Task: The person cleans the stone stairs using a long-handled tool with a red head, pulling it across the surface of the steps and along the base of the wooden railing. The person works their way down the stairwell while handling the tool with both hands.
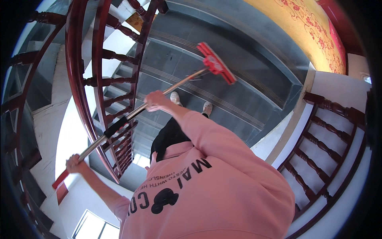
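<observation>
A sponge mop with a red head (217, 63) and a long metal pole (186, 80) lies slantwise across the view. My right hand (156, 101) grips the pole below the head, in front of my body. Lower left, my left hand (74, 164) is closed around the pole near its red end (60, 179). Between the two hands the pole has a black sleeve (115, 127). The head is over a dark grey tiled stair step (185, 38), close to the step's edge; whether it presses on the tile cannot be told.
A dark red wooden banister (74, 59) with turned balusters runs close on the left, under the pole. More railing (322, 143) stands at the right. My shoes (207, 108) are on a step. A yellow wall panel with red flowers (310, 27) borders the stairs.
</observation>
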Motion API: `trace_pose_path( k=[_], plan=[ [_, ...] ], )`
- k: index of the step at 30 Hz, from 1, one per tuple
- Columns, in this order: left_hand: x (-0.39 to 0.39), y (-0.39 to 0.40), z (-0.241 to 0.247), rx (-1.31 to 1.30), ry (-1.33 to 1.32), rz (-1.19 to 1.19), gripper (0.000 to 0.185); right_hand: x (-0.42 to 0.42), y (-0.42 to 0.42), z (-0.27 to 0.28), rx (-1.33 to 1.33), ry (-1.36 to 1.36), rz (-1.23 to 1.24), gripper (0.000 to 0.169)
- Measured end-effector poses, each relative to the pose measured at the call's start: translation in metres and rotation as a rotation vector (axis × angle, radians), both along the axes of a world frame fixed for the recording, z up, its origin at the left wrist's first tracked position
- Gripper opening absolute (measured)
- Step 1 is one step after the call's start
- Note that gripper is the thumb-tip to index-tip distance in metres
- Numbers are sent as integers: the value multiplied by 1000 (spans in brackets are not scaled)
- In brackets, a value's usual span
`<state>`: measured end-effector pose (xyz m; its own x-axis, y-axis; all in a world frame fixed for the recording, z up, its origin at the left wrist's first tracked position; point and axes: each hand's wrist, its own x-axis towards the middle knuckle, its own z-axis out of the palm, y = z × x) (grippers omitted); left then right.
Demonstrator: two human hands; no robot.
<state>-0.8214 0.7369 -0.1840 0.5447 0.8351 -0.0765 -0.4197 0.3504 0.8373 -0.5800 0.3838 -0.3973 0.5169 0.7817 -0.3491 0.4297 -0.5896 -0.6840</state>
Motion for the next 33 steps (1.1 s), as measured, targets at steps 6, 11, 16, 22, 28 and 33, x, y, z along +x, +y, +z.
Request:
trace_pose_path(
  k=[6, 11, 16, 22, 28, 33],
  plan=[
    [151, -232, -62, -163, 105, -164, 31, 42, -220, -47, -297, -97, -229, 16],
    [182, -386, -70, -62, 108, -575, 24, 33, -403, -64, -305, -290, -406, 13],
    [160, -433, -34, 33, 163, -844, 23, 4, -450, -54, -165, -398, -508, 10],
    [134, -363, -5, 240, 336, -738, 23, 1, -368, -41, -143, -365, -526, 15],
    [95, -231, 46, 249, 172, -494, 27, 7, -213, -8, 83, -219, -429, 15],
    [78, -164, 103, 1837, 915, 839, 47, 19, -120, -2, 223, -117, -290, 16]
  ],
)
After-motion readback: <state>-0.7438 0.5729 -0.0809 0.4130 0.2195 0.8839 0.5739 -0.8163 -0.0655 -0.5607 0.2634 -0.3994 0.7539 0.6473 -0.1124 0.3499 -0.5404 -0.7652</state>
